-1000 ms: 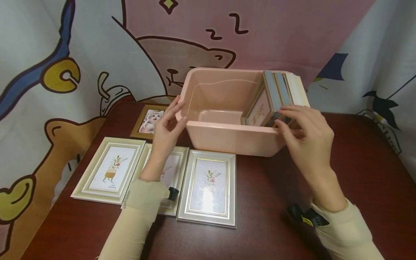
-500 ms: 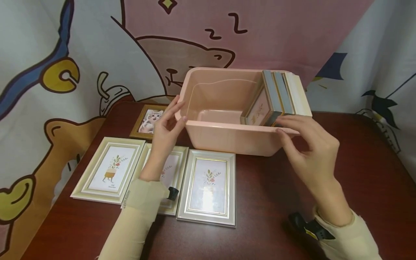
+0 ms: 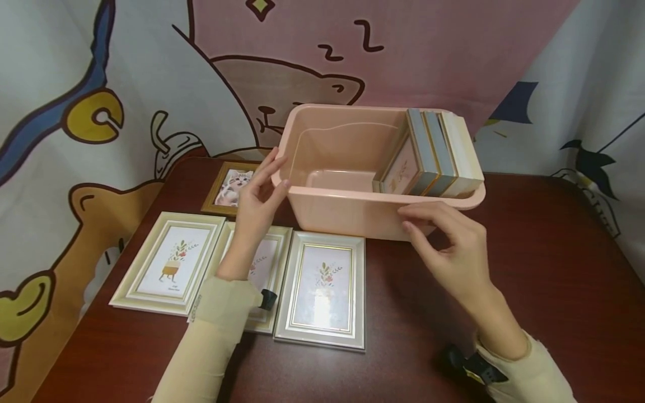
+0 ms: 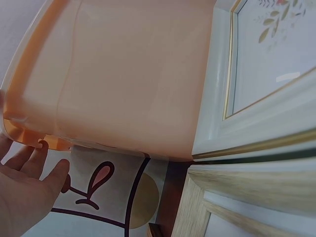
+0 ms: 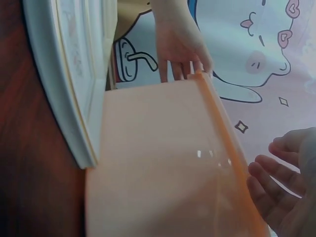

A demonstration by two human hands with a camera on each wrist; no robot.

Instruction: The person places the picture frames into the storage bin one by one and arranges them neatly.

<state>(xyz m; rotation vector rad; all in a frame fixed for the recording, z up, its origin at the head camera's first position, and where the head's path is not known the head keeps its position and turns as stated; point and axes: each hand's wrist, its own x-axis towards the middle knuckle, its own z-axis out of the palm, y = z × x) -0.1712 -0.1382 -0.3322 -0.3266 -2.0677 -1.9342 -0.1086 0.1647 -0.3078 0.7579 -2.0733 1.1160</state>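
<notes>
A pink plastic bin (image 3: pixel 342 215) stands at the back of the table in the head view. My left hand (image 3: pixel 258 196) holds its left rim near the front corner, fingers outside and thumb at the edge. Several picture frames (image 3: pixel 429 154) stand on edge in the bin's right end, grey-edged ones beside cream ones. Just in front of the bin's front wall, toward the right, is my right hand (image 3: pixel 450 246), its fingers loosely bent with nothing between them. Flat before the bin lie a silver-white picture frame (image 3: pixel 355 291) and a cream frame (image 3: pixel 209 235); my left forearm partly hides another cream frame (image 3: pixel 284 257).
A small brown frame (image 3: pixel 214 196) with a cat picture lies left of the bin, partly behind my left hand. The dark red wooden table (image 3: pixel 413 358) reaches under everything. A cartoon-printed cloth (image 3: pixel 428 56) hangs behind it.
My right hand has left the frames at the bin's right end, drawing back over the rim and then left to the bin's front. The left hand stays at the rim.
</notes>
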